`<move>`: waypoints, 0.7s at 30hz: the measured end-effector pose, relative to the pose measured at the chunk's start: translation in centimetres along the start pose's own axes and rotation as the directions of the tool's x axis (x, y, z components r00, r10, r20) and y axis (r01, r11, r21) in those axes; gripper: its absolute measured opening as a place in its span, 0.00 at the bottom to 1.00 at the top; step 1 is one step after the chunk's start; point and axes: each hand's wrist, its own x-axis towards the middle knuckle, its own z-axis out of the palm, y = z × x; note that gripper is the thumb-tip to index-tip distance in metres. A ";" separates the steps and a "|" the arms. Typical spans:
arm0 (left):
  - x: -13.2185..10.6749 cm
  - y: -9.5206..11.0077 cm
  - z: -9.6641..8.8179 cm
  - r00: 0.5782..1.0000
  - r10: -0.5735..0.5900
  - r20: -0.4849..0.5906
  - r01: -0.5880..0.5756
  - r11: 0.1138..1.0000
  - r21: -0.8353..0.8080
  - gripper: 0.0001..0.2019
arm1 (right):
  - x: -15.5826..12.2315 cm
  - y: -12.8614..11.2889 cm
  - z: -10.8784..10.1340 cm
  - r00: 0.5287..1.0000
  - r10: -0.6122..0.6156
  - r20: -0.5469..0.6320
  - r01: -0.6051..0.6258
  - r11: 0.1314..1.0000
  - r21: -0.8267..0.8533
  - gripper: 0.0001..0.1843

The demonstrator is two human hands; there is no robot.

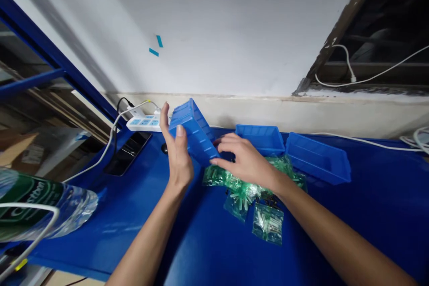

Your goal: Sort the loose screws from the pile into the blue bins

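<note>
A blue plastic bin point(197, 136) is held tilted above the table, its opening turned away from me. My left hand point(177, 154) grips its left end, thumb against the near side and a finger raised behind. With thumb and fingers, my right hand point(243, 156) pinches the lower right end of the same bin. Under my right hand lies a heap of small clear-green plastic bags point(239, 183) with pale slender pieces in them. One such bag point(267, 223) lies nearest to me, and small dark pieces point(272, 201) show beside it. The bin's inside is mostly hidden.
Two more blue bins point(259, 137) point(318, 158) stand by the wall on the blue table point(134, 228). To the left are a power strip point(147, 123), a phone point(128, 154), white cables and a large water bottle point(43, 205) lying on its side.
</note>
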 end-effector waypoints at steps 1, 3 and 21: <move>0.1 -0.3 -0.2 0.999 0.026 -0.031 -0.027 0.999 -0.025 0.30 | 0.8 0.4 -0.1 1.000 -0.021 0.015 0.022 0.998 -0.054 0.06; 0.5 -0.4 -0.8 0.989 0.090 -0.122 -0.095 0.995 -0.037 0.26 | 2.0 1.4 -0.5 0.998 -0.051 0.048 0.059 0.982 -0.179 0.05; -1.1 -0.6 -0.4 0.719 0.060 0.693 -0.433 0.818 0.378 0.11 | -5.2 4.6 -3.2 0.973 0.053 -0.223 -0.147 0.891 -0.429 0.14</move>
